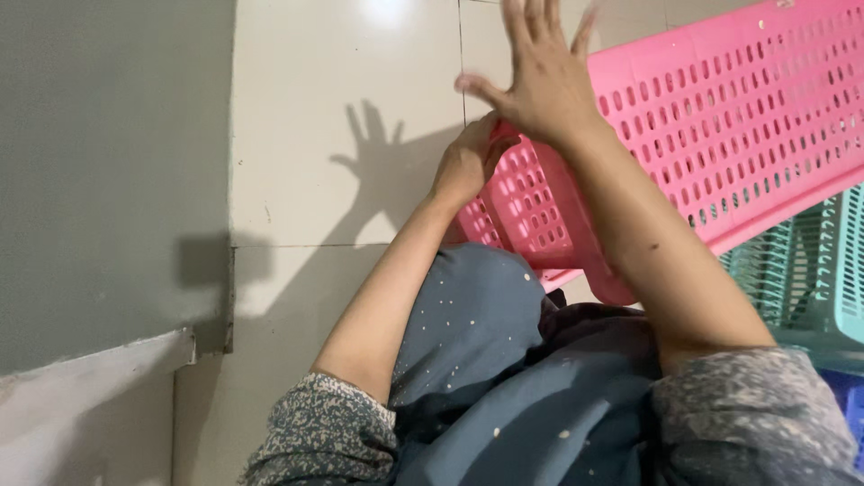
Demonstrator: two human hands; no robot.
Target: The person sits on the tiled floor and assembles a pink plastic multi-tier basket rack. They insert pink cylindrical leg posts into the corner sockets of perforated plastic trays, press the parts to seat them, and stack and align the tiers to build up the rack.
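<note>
A large pink perforated plastic crate (pixel 720 117) lies tilted across the upper right, its near corner resting by my lap. My left hand (pixel 466 164) is closed on that corner's rim. My right hand (pixel 540 72) is raised in front of the crate with fingers spread wide, slightly blurred, holding nothing. My knee, under blue-grey speckled fabric (pixel 477 324), sits just below the crate's corner.
A teal perforated crate (pixel 810 270) stands behind the pink one at the right edge, with something blue (pixel 850 396) below it. Pale floor tiles (pixel 342 99) stretch to the left. A grey wall (pixel 108 162) and its ledge (pixel 99 360) fill the left side.
</note>
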